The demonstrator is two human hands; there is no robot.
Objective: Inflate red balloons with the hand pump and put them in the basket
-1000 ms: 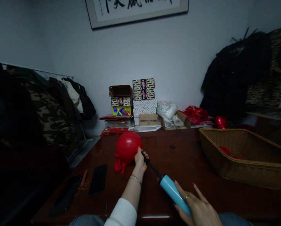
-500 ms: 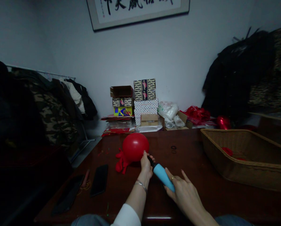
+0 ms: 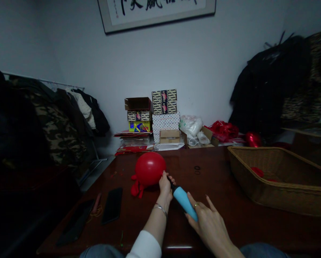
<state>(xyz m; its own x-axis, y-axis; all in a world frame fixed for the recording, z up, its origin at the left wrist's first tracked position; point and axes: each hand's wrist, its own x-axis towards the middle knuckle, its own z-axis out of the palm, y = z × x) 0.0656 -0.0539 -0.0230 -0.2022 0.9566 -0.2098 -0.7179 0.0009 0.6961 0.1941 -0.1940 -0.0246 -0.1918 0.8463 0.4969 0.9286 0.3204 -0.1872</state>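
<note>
An inflated red balloon [image 3: 149,169] is over the table, with its neck toward my left hand [image 3: 166,185]. That hand is closed around the balloon's neck and the black nozzle end of a light-blue hand balloon pump [image 3: 185,202]. My right hand [image 3: 210,222] grips the pump's near end between thumb and fingers, while some fingers stretch out along it. Uninflated red balloons [image 3: 135,188] lie in a small heap just left of the inflated one. The join of neck and nozzle is hidden by my left fingers.
A wicker basket [image 3: 278,190] with some red pieces stands at the right of the dark wooden table [image 3: 203,233]. At left lie a black phone [image 3: 112,205] and another dark flat object [image 3: 76,222]. Boxes [image 3: 166,123] stand behind the table; two dark rings [image 3: 197,168] lie on it.
The red balloon has shifted slightly left and now covers more of the heap beside it. Both hands keep their hold on balloon neck and pump; the view has moved slightly.
</note>
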